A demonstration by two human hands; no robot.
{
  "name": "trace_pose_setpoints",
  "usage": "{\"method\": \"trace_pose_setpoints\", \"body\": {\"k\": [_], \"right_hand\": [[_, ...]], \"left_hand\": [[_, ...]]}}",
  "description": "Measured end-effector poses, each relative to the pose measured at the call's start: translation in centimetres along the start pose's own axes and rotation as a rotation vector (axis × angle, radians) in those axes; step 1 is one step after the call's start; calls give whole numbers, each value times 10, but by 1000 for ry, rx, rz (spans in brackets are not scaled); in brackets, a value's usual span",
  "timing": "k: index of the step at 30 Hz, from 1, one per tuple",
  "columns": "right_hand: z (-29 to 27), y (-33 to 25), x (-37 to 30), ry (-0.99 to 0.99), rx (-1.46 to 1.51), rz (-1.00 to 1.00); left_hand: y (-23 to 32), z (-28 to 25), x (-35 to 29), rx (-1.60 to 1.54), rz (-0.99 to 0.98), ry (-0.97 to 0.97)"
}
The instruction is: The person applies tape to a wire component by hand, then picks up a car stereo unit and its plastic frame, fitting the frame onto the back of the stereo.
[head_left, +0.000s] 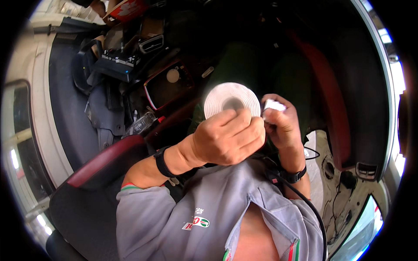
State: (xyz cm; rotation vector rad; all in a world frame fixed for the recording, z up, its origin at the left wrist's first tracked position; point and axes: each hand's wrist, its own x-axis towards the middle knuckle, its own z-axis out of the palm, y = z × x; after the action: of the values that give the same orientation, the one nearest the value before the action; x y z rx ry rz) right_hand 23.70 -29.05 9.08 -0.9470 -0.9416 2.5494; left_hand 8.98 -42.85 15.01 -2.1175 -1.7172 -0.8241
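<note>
My left hand (230, 137) is closed on a thick roll of white tape (214, 101), its flat wound side turned up and the fingers over the lower edge near the core hole. Close beside the roll on the right, my right hand (285, 126) pinches a small, bright white object (274, 105) under the thumb. Glare and the fingers hide what kind of thing it is. Both hands are raised in front of my grey jacket (200, 191), and each wrist wears a black band.
A red-trimmed car seat (109, 158) is at left. Beyond it lie a clear bottle (141, 125) with a red cap, a red-edged dark panel (159, 93) and a black console part (113, 65). A black cable (311, 202) hangs beside a bare door frame (328, 187) at right.
</note>
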Motion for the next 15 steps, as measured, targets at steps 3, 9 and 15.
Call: {"method": "trace_pose_setpoints", "body": {"k": [3,9,15], "right_hand": [[-23,-4,15,169,-26,-141],[-25,-14,8,106,-67,-108],[-20,0,11,54,-103,-54]], "left_hand": [[6,-15,-16,-150,-208,138],[-42,-19,-107,-640,-1281,307],[-53,-23,-185,-395,-1381,177]]}}
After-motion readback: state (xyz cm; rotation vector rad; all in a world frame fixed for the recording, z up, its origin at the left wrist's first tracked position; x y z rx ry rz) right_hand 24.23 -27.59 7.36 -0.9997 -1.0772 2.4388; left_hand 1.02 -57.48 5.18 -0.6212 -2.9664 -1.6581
